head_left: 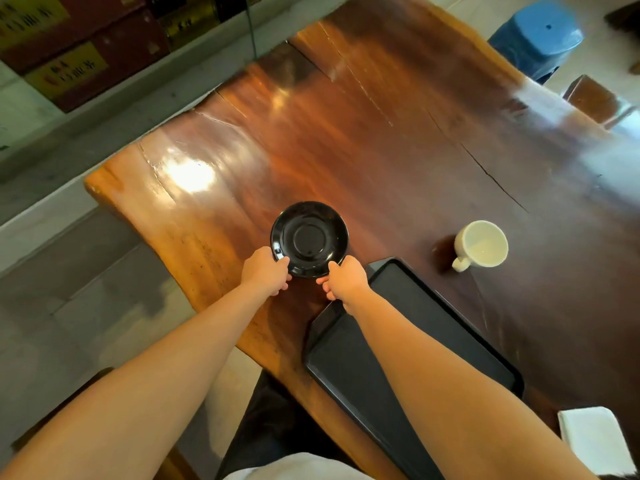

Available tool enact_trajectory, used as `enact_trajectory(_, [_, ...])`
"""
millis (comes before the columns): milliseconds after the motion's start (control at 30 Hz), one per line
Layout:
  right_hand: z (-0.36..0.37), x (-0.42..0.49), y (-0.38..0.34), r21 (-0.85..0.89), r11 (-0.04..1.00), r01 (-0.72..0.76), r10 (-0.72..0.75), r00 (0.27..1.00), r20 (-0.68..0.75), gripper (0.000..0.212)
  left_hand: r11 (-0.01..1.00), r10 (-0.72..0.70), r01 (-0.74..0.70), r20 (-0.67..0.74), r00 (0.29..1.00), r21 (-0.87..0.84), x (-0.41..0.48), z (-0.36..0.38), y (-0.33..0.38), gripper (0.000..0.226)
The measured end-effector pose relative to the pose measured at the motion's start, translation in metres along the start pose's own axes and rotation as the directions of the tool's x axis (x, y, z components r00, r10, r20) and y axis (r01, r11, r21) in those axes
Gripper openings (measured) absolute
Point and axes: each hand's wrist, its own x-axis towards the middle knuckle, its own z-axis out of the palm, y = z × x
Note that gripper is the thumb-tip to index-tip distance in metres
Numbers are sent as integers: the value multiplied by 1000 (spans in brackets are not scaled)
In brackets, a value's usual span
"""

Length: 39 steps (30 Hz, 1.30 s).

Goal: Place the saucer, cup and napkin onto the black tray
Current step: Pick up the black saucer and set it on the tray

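- Head view: polished reddish-brown wooden table [381,140] fills most of the scene; its slab is glossy, with bright glare patches, long dark cracks running along the grain and an uneven natural edge on the person's side
- Pale tiled floor [69,306] lies beyond the table's left edge; a grey ledge runs along the wall above it
- Boxes [69,64] in red and yellow are stacked far beyond the saucer, at the upper left; they carry yellow panels with dark characters, too blurred to read
- Blue plastic stool [536,36] stands past the table's far right corner; a brown wooden seat [592,98] sits just beside it
- Black saucer [309,239] rests near the middle of the table, empty, its round well facing up
- Left hand [265,270] pinches the saucer's near left rim, thumb on top and fingers curled below; right hand [344,278] grips the near right rim the same way; whether the saucer is lifted off the wood I cannot tell
- Black tray [415,341] lies just right of and nearer than the saucer, at the table's near edge, empty; the right forearm crosses over its left corner
- White cup [481,244] stands upright well to the right of the saucer, beyond the tray, handle toward the person
- White napkin [594,439] lies folded far right of the saucer, past the tray's near right end
- Open wood stretches beyond the saucer; nothing stands between saucer and tray
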Motion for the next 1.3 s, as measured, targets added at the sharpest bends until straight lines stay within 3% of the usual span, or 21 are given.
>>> enact_trajectory(300, [-41,-38,35,62,998,19,-18,1000,-12,20,997,40,-39,-19,999,59,-54,28,6,27])
enact_trajectory(500, [-67,-64,62,110,993,38,-35,999,-29,12,996,67,-66,-31,997,52,-87,50,8,21])
enact_trajectory(867, [-116,-93,108,220,974,62,-45,996,-80,14,971,181,-185,46,982,148,-136,82,27,16])
enact_trajectory(1000, [-129,-101,115,244,967,71,-43,992,-117,23,964,203,-213,78,976,161,-146,91,34,17])
enact_trajectory(1300, [-148,-104,136,310,949,66,-14,986,-168,17,932,239,-274,166,957,236,-152,111,52,19])
